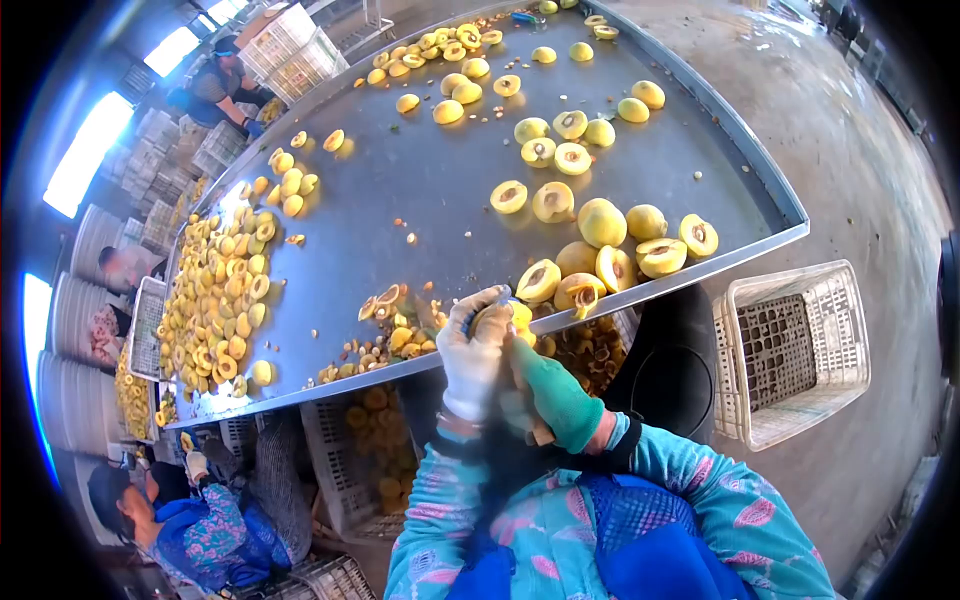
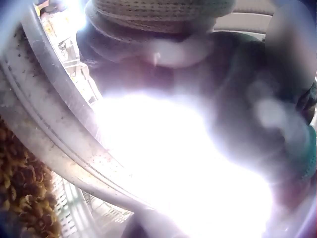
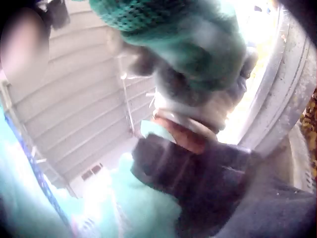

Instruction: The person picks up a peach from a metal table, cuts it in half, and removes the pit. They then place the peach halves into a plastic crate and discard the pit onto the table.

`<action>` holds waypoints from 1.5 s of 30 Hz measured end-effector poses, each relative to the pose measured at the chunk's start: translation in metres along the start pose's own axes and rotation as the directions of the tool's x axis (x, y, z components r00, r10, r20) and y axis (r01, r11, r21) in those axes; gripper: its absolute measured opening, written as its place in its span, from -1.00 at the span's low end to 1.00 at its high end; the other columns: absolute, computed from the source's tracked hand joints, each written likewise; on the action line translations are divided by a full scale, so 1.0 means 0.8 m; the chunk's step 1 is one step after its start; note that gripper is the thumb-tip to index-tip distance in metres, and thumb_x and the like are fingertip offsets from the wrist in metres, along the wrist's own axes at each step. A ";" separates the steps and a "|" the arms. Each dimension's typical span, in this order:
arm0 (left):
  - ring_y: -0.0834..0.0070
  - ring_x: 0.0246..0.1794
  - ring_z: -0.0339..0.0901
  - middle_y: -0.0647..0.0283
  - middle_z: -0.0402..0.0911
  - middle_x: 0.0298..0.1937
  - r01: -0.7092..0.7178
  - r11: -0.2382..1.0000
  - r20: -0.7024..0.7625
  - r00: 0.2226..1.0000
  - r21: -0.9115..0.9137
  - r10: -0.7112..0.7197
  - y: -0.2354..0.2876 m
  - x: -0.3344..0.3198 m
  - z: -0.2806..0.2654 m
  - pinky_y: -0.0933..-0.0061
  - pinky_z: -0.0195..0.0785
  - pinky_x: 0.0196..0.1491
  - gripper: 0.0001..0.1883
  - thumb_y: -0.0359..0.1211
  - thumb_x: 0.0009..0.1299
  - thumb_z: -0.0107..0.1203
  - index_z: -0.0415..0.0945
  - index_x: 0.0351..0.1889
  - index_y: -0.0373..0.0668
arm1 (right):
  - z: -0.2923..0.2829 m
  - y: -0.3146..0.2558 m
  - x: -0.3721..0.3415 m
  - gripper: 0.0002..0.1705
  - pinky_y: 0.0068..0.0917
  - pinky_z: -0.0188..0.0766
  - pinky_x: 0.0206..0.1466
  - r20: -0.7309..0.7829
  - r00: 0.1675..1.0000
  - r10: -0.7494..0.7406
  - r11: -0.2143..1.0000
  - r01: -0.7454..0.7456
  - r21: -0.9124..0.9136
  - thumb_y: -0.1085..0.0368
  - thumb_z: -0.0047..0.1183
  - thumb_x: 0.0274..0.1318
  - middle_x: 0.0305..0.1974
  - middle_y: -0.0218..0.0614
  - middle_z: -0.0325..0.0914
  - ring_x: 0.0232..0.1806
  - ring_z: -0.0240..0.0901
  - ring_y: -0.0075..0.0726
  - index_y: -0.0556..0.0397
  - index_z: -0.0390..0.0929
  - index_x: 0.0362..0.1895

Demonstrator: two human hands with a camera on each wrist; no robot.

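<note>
In the head view my left hand (image 1: pixel 472 350), in a white glove, is at the table's near edge with its fingers curled round a yellow peach (image 1: pixel 490 324), mostly hidden by the glove. My right hand (image 1: pixel 562 395), in a green glove, is pressed up against the left. It grips a tool with a tan wooden handle (image 1: pixel 542 434) whose working end is hidden. In the right wrist view the green glove (image 3: pixel 183 44) overlaps the white glove (image 3: pixel 198 106). Glare washes out most of the left wrist view below the knitted glove (image 2: pixel 158 12).
Halved and whole peaches (image 1: pixel 602 222) lie on the rimmed metal table (image 1: pixel 400 180), with a large heap (image 1: pixel 215 290) at left. Pits and scraps (image 1: pixel 365 350) lie near my left hand. A white crate (image 1: pixel 790 350) stands at right. Another person (image 1: pixel 215 510) sits at left.
</note>
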State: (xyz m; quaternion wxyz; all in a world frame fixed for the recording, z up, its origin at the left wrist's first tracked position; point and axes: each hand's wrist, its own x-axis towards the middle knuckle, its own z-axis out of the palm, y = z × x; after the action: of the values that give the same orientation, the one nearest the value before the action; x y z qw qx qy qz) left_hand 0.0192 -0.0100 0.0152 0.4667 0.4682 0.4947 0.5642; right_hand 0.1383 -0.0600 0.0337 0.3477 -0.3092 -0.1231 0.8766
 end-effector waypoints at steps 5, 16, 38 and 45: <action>0.67 -0.39 0.48 0.26 0.63 -0.25 0.124 0.989 0.090 0.989 -0.075 -0.117 -0.005 0.012 -0.004 0.63 0.40 -0.29 -0.82 -0.51 0.33 0.11 0.54 -0.11 -0.31 | -0.017 -0.005 0.012 -0.58 -0.57 -0.02 -0.74 0.125 0.990 0.071 0.995 -0.078 0.058 -0.26 -0.14 0.25 -0.71 -0.61 0.12 -0.80 0.01 -0.58 -0.28 0.29 -0.44; 0.71 -0.48 0.37 0.38 0.52 -0.48 -0.121 0.977 0.165 0.982 0.177 0.092 0.008 0.024 -0.010 0.61 0.28 -0.42 -0.79 -0.34 0.36 0.11 0.60 -0.16 -0.26 | 0.004 -0.009 0.014 -0.44 -0.57 0.05 -0.92 -0.003 1.000 -0.014 0.991 0.014 0.136 -0.21 -0.32 0.35 -0.79 -0.41 0.29 -0.91 0.19 -0.48 -0.08 0.36 -0.49; 0.34 -0.40 0.57 0.11 0.58 -0.34 -0.017 0.979 0.186 0.981 -0.204 0.056 -0.020 0.012 -0.007 0.38 0.50 -0.29 -0.72 -0.25 0.47 -0.09 0.47 -0.14 -0.31 | -0.025 0.000 0.038 -0.54 -0.64 0.10 -0.80 0.372 0.908 0.194 0.930 -0.291 0.226 -0.28 -0.16 0.25 -0.73 -0.57 0.27 -0.83 0.16 -0.60 -0.23 0.32 -0.42; 0.39 -0.46 0.53 0.13 0.56 -0.41 0.009 0.979 0.192 0.981 -0.205 0.031 -0.010 0.009 -0.030 0.42 0.45 -0.36 -0.60 -0.09 0.48 -0.10 0.45 -0.10 -0.29 | 0.015 0.009 0.025 -0.52 -0.70 0.04 -0.85 0.342 0.933 0.116 0.958 -0.197 0.211 -0.25 -0.14 0.26 -0.76 -0.57 0.23 -0.88 0.10 -0.62 -0.19 0.27 -0.47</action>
State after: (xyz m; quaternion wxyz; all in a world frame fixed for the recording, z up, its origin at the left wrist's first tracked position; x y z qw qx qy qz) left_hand -0.0051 -0.0050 0.0064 0.5550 0.4732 0.3835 0.5665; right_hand 0.1154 -0.0517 0.0306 0.2862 -0.1242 -0.0461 0.9490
